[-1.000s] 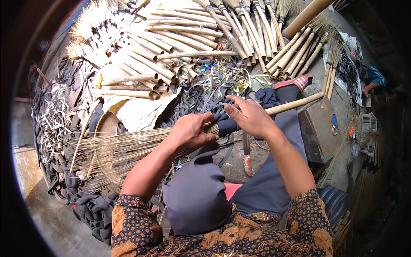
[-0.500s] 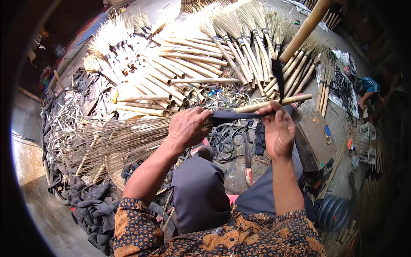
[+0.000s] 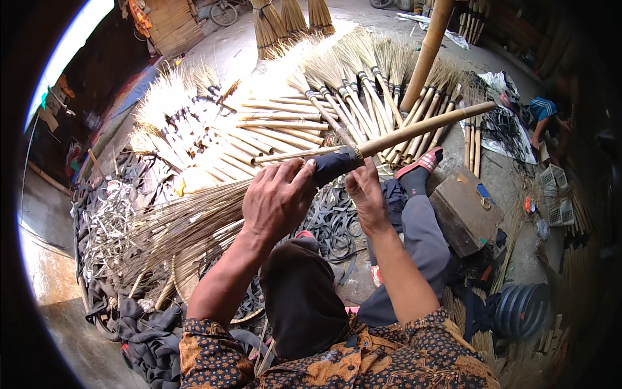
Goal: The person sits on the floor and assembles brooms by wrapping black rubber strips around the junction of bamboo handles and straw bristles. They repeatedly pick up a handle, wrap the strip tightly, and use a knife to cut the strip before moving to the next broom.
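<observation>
Your batik shirt (image 3: 363, 360) shows orange patches and small star-shaped flowers on black; your trousers (image 3: 421, 236) are dark grey; your right sandal (image 3: 420, 162) is red. The broom bristles (image 3: 188, 217) are straw-coloured, the binding (image 3: 332, 167) black, the bamboo handle (image 3: 427, 128) tan. Toward the right edge of the grey floor (image 3: 363, 16), the ribbed jug (image 3: 520, 311) is blue.

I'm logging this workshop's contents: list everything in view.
Bamboo-handled broom with black wrap: one, tan, at the hands
Bristle brooms lying down: many, tan, floor ahead
Upright bristle bundles: three, tan, top centre
Thick bamboo pole: one, brown, upper right
Tangled flat strips: uncountable, black, below the broom
Tangled thin strips: uncountable, whitish, left
Crumpled cloth heap: one, dark grey, lower left
Boxy wooden block: one, brown, right
Slatted plastic basket: count unclear, white, far right
Ribbed round container: one, blue-grey, lower right
Co-worker: one, blue clothing, far right
Trousered legs: two, grey, lower centre
Left hand: one, bare, over the broom
Right hand: one, bare, near the wrap's end
</observation>
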The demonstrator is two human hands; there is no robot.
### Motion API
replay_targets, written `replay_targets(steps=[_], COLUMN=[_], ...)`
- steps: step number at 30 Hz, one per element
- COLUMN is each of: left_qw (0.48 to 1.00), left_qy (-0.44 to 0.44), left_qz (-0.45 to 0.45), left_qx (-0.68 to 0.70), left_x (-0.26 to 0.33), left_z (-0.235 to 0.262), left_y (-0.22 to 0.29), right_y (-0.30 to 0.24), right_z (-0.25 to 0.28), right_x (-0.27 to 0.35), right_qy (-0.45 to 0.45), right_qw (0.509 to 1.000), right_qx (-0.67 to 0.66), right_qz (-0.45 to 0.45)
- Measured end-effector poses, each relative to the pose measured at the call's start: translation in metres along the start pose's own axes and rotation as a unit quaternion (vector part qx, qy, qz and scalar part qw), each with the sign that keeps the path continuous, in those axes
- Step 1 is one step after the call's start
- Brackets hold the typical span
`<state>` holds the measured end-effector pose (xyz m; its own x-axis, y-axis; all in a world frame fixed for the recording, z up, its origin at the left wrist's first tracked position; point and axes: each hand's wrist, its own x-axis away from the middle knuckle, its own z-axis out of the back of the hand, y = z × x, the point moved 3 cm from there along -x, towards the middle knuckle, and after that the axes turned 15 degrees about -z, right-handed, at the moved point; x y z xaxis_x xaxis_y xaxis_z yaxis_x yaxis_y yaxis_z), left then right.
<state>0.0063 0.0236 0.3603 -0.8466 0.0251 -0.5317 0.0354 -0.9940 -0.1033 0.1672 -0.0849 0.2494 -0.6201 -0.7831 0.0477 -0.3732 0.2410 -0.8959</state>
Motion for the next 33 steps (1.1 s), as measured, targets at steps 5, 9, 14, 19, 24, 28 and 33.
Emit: replay_targets(steps=[5,9,14,19,24,28,33], left_qw=[1.0,0.999,0.984,0.92,0.81,0.758,0.899], left_qy=[0.019,-0.007,-0.08,-0.17,-0.237,-0.28,-0.247], left_qz=[-0.011,0.034,0.125,0.237,0.312,0.359,0.24], left_qx=[-0.016,0.007,0.098,0.262,0.436,0.466,0.269], left_x=[-0.001,0.015,0.044,0.097,0.174,0.221,0.214], left_z=[0.005,-0.018,-0.079,-0.157,-0.244,-0.292,-0.302], left_y=[0.001,-0.008,-0.022,-0.022,0.003,0.036,0.062], right_y=[0.007,0.013,0.029,0.061,0.112,0.14,0.15], right_z=[-0.009,0.013,0.023,0.046,0.079,0.095,0.097], right_x=[-0.007,0.015,0.029,0.041,0.064,0.083,0.085], right_qy=[-0.026,0.039,0.06,0.09,0.103,0.121,0.152], right_qw=[0.998,0.982,0.981,0.948,0.893,0.849,0.82], right_qx=[0.052,0.145,-0.089,-0.008,0.04,0.067,0.055], right_qz=[-0.029,-0.114,-0.16,-0.306,-0.436,-0.511,-0.549])
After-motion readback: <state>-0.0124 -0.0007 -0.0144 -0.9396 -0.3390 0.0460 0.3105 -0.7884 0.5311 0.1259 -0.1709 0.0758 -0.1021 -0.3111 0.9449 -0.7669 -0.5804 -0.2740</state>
